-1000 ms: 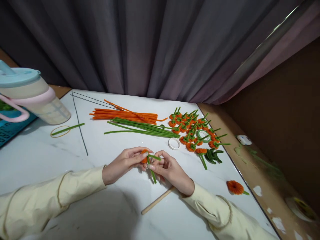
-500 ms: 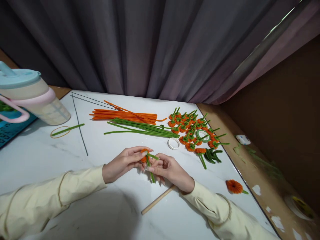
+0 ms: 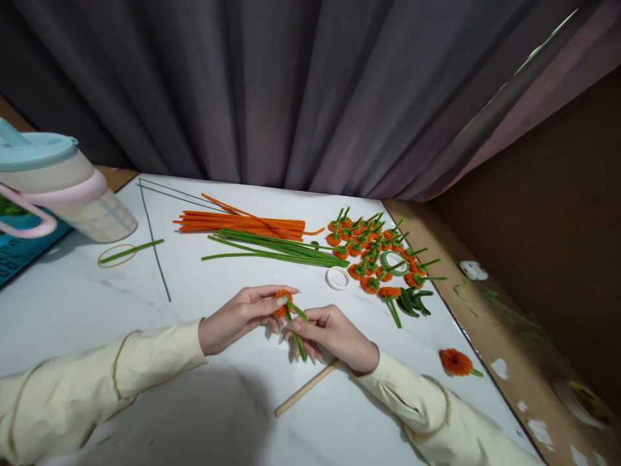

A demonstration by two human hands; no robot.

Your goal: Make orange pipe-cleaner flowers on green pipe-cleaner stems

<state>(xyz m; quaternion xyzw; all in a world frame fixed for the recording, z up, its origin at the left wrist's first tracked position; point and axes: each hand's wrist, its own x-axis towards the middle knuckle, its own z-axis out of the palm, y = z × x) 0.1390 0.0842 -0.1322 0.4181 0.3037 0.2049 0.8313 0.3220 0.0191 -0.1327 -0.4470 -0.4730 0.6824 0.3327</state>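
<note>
**Pipe-cleaner flower pinched between both hands**

My left hand (image 3: 242, 315) has thumb and fingertips closed on the orange flower head (image 3: 282, 301), low over the tabletop (image 3: 204, 401). My right hand (image 3: 336, 336) is curled shut on the green stem (image 3: 300, 347) just below the head. The stem's long end juts out beneath my fingers (image 3: 305, 323). The head is half covered and the stem's middle is hidden in my grip. The wooden dowel (image 3: 303, 391) runs under my right wrist, its far end unseen.

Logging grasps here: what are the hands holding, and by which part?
The left hand pinches the small orange pipe-cleaner flower at its fuzzy head; the right hand grips its green pipe-cleaner stem.
</note>
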